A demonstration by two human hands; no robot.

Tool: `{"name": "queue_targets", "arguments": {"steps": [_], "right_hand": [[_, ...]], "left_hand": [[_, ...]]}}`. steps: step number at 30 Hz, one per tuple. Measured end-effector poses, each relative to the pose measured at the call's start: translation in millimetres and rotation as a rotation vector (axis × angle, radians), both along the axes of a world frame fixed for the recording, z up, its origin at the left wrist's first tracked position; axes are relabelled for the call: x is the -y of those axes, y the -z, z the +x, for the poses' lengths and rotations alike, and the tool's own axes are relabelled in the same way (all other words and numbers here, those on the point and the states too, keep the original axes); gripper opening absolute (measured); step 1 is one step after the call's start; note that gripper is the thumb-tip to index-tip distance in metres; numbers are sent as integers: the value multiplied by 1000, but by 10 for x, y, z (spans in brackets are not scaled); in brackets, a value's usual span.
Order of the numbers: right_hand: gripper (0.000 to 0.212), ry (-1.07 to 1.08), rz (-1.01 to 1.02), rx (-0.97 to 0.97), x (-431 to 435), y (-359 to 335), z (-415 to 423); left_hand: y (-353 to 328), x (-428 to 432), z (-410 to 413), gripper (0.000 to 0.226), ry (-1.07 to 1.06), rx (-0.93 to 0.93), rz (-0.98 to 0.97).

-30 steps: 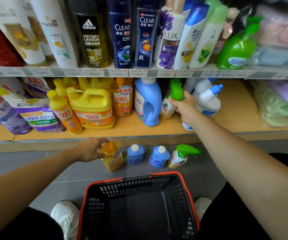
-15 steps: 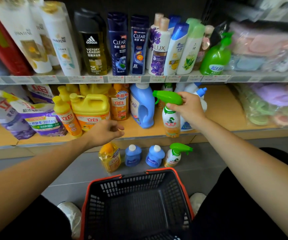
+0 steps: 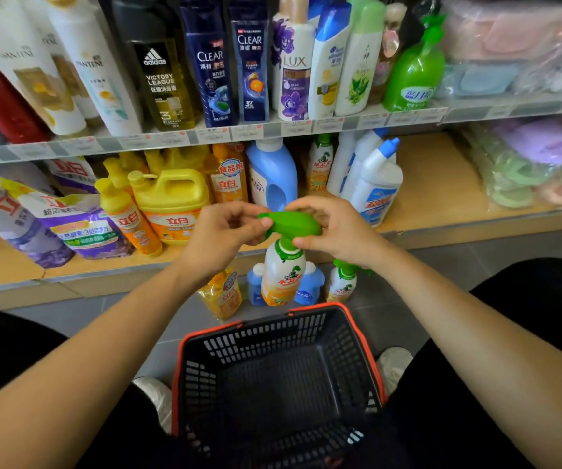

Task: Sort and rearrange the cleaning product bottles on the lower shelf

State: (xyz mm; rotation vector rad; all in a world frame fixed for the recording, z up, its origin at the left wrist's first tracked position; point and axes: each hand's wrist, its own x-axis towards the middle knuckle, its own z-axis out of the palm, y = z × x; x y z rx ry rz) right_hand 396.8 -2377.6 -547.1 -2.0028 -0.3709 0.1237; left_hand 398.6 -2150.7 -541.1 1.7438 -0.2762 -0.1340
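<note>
Spray bottle: left hand pinches nozzle, right hand grips trigger head. Stiff plastic, probably light; neck gives the surer hold.

A black basket (orange-rimmed) stands on the floor; wrapped packets, perhaps sponges, lie right.

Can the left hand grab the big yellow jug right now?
Probably not yet: the left hand is pinching the green trigger head of the spray bottle. Once free, likely yes: the yellow jug stands close by at the shelf front, unblocked.
</note>
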Motion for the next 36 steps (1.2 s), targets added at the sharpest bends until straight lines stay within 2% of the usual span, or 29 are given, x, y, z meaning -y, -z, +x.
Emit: {"name": "queue_targets", "arguments": {"steps": [5,9,14,18,28,33,36], "right_hand": [[47,21,-191,103,-108,28,-10],[50,27,-212,99,-119,54,-10],[45,53,-190,91,-21,71,-10],[40,53,-163,103,34,44,16],[39,19,-86,69,48,5,58],[37,-20,-47,39,85,-39,109],[37,-32,4,3,100,-36,115]], "left_hand": [[65,29,-11,5,-36,-164,-57],[116,96,1,19,-142,-322,-162],[126,114,-17,23,-38,-298,-224],[124,105,-33,21,8,-136,-188],[67,15,-34,23,-53,404,316],[16,26,-30,24,-52,711,396],[17,15,-15,25,-28,770,399]]}}
